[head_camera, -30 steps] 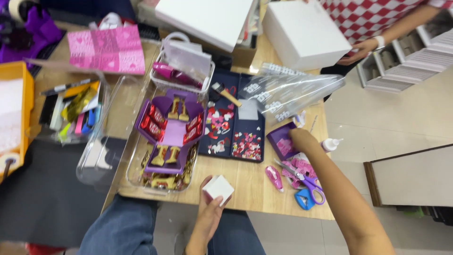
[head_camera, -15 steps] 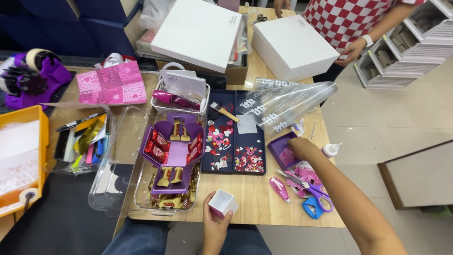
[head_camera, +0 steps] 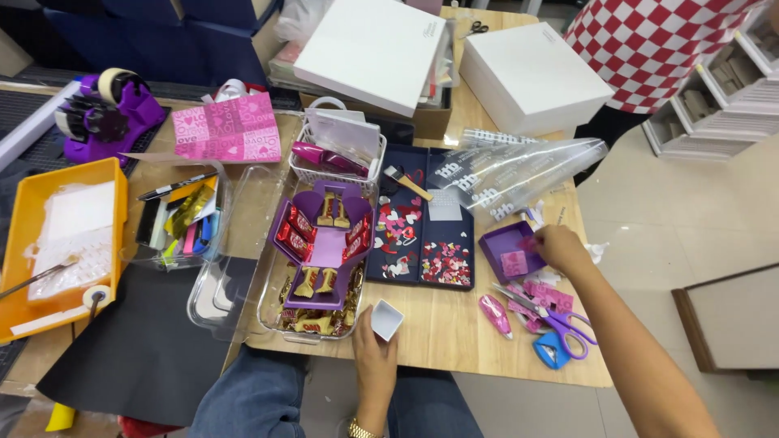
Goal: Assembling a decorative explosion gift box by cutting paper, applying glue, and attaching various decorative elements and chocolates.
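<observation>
My left hand holds a small white open box at the near edge of the wooden table. My right hand reaches to the right side and pinches a small pink paper piece over a little purple box. Between the hands lies a dark blue unfolded box decorated with paper hearts. A purple unfolded box holding chocolates sits in a clear plastic tray left of it.
Purple-handled scissors, a pink tape dispenser and pink paper pieces lie near the right hand. Clear bags, white boxes, a white basket, an orange tray and a purple tape dispenser surround. A person in a checked top stands beyond.
The view shifted so the table sits lower in frame. My left hand turned the small white box so its open side faces up. My right hand stayed at the purple box.
</observation>
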